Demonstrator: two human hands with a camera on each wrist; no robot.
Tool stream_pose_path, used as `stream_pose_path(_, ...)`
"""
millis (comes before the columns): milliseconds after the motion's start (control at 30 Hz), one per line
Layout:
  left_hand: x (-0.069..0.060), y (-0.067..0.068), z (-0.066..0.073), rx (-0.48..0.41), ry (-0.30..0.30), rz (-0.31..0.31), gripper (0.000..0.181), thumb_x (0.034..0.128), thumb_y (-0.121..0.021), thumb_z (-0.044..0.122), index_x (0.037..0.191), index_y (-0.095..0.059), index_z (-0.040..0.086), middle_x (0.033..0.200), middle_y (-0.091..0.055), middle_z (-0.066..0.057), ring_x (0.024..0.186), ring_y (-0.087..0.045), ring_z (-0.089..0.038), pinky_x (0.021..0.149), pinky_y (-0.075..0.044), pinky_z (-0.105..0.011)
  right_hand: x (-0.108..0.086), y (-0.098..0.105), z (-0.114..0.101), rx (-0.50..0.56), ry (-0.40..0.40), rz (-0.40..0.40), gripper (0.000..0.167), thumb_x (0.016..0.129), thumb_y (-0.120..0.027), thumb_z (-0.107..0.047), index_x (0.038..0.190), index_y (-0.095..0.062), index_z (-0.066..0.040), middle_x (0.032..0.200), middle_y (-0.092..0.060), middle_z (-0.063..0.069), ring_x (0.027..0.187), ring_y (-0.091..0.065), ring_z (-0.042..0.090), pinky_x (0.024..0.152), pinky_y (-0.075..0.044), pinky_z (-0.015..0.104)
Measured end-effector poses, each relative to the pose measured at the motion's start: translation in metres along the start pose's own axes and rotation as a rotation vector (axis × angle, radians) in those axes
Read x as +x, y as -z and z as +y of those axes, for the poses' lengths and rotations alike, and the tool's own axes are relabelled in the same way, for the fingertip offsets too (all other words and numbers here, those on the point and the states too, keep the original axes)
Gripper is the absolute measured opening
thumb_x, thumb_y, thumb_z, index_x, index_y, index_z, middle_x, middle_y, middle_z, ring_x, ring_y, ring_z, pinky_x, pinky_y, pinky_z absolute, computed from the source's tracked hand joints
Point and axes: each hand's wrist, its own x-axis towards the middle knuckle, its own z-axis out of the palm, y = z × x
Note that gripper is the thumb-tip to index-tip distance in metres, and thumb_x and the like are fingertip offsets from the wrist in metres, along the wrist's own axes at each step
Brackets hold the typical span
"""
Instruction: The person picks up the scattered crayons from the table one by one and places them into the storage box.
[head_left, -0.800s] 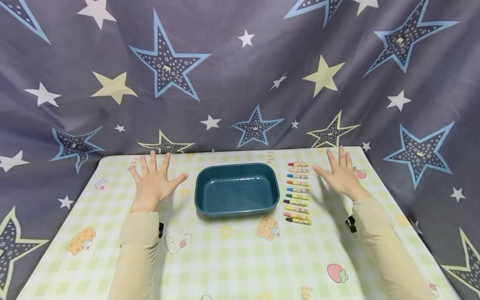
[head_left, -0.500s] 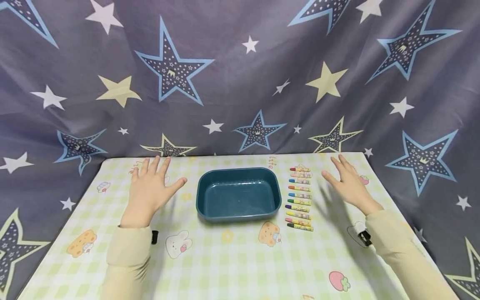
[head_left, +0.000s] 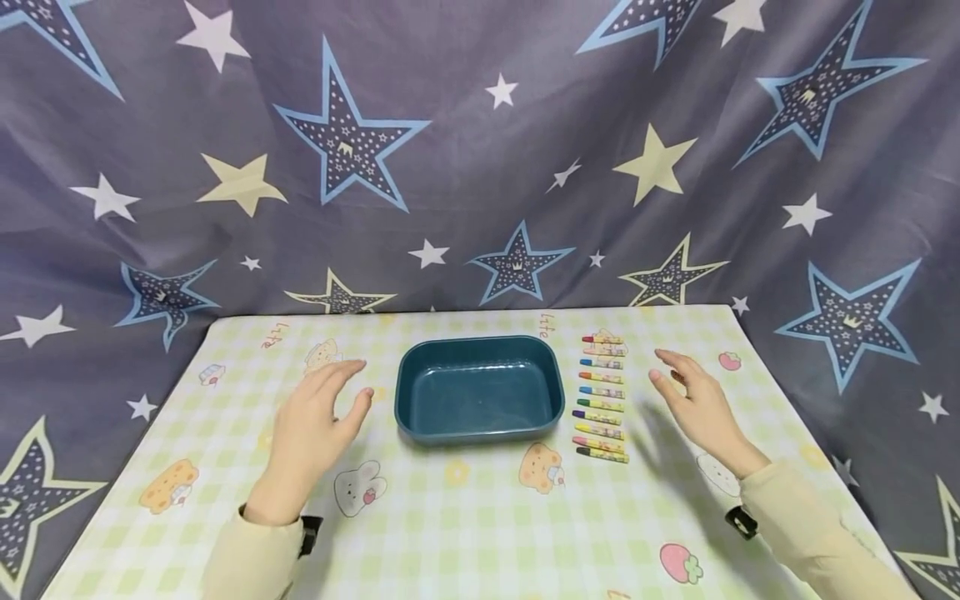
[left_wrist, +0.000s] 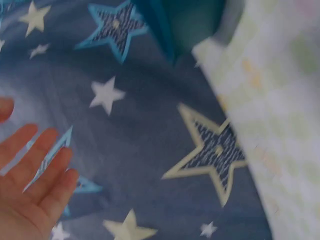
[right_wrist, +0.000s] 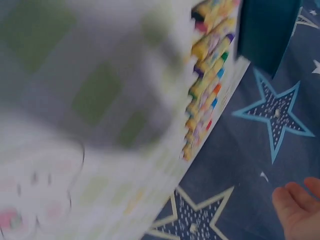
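My left hand (head_left: 309, 429) and right hand (head_left: 703, 410) hold nothing, fingers loose; the crayons (head_left: 603, 392) at three o'clock of the tray (head_left: 480, 406) probably need a light pinch.

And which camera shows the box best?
The head view: the whole box is in frame, and you see inside. Both wrist views cut it off at the top edge, and it's blurry in the left one.

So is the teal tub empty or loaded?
Empty: in the head view, the teal tub shows a bare floor; the ten crayons lie beside it on the checked tablecloth.
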Motion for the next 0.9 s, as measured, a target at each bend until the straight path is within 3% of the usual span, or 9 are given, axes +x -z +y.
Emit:
stream_pose_path(67,-0.009,-0.005,0.001,-0.07,0.035,0.02,0.029,0.0788,-0.066,0.013,0.107,-0.066,0.006,0.11,-0.065,-0.009,0.104,-0.059,-0.029,0.085,-0.048,-0.045,-0.003,-0.002,-0.003,0.053,-0.049,0.02,0.045,0.096,-0.044,-0.03,0.128,-0.05,0.002,0.129,-0.051,0.023,0.112,-0.053,0.039,0.092,-0.048,0.023)
stream_pose_path(167,-0.019,-0.011,0.002,-0.218,0.151,-0.002,0.023,0.0819,-0.064,0.01,0.105,-0.067,0.008,0.111,-0.065,-0.004,0.107,-0.058,-0.022,0.089,-0.048,-0.033,-0.005,-0.004,-0.007,0.084,-0.114,0.047,0.044,0.097,-0.043,-0.033,0.124,-0.055,-0.001,0.124,-0.057,0.019,0.11,-0.056,0.034,0.081,-0.043,0.005)
stream_pose_path(267,-0.024,-0.016,0.003,-0.433,0.306,-0.078,0.022,0.0874,-0.059,0.009,0.109,-0.066,0.008,0.117,-0.063,-0.004,0.11,-0.057,-0.01,0.091,-0.046,-0.017,-0.008,-0.008,-0.007,0.085,-0.134,0.032,0.044,0.097,-0.042,-0.034,0.124,-0.056,-0.002,0.124,-0.057,0.018,0.11,-0.057,0.034,0.084,-0.05,0.021)
stream_pose_path(333,-0.026,-0.022,0.0,-0.568,0.386,-0.133,0.024,0.0903,-0.055,0.01,0.113,-0.063,0.007,0.121,-0.06,-0.005,0.112,-0.055,-0.007,0.089,-0.043,-0.007,-0.01,-0.012,-0.006,0.097,-0.136,-0.003,0.044,0.097,-0.043,-0.033,0.125,-0.055,-0.001,0.125,-0.056,0.018,0.109,-0.057,0.034,0.085,-0.05,0.021)
stream_pose_path(400,-0.029,-0.029,-0.003,-0.657,0.444,-0.178,0.027,0.0918,-0.053,0.01,0.118,-0.06,0.004,0.126,-0.057,-0.008,0.116,-0.053,-0.01,0.09,-0.043,-0.008,-0.013,-0.016,-0.005,0.111,-0.136,-0.048,0.044,0.097,-0.043,-0.032,0.126,-0.053,-0.001,0.126,-0.055,0.018,0.109,-0.057,0.033,0.086,-0.05,0.023)
stream_pose_path(467,-0.032,-0.038,-0.007,-0.69,0.453,-0.199,0.03,0.0918,-0.052,0.008,0.121,-0.057,0.003,0.129,-0.055,-0.01,0.12,-0.051,-0.017,0.092,-0.043,-0.011,-0.015,-0.021,-0.003,0.123,-0.134,-0.089,0.043,0.097,-0.044,-0.03,0.128,-0.051,-0.001,0.126,-0.056,0.018,0.109,-0.057,0.032,0.086,-0.049,0.017)
stream_pose_path(600,-0.029,-0.055,-0.016,-0.702,0.399,-0.191,0.036,0.0902,-0.053,0.004,0.126,-0.053,0.003,0.134,-0.05,-0.011,0.127,-0.043,-0.024,0.102,-0.04,-0.024,-0.018,-0.029,-0.002,0.164,-0.129,-0.136,0.041,0.096,-0.046,-0.025,0.128,-0.05,0.001,0.124,-0.057,0.019,0.109,-0.057,0.032,0.085,-0.045,0.011)
stream_pose_path(733,-0.017,-0.073,-0.031,-0.714,0.364,-0.247,0.048,0.0901,-0.055,0.009,0.136,-0.043,0.006,0.143,-0.039,-0.01,0.133,-0.035,-0.026,0.108,-0.033,-0.033,-0.019,-0.035,-0.002,0.182,-0.114,-0.174,0.04,0.095,-0.048,-0.02,0.127,-0.05,0.003,0.122,-0.058,0.02,0.11,-0.057,0.032,0.091,-0.048,0.022)
stream_pose_path(900,-0.003,-0.096,-0.054,-0.741,0.423,-0.392,0.063,0.0892,-0.059,0.016,0.144,-0.029,0.015,0.152,-0.023,-0.004,0.137,-0.026,-0.03,0.112,-0.027,-0.038,-0.021,-0.04,-0.003,0.181,-0.105,-0.206,0.039,0.094,-0.05,-0.018,0.127,-0.051,0.004,0.121,-0.058,0.021,0.108,-0.058,0.033,0.094,-0.047,0.041)
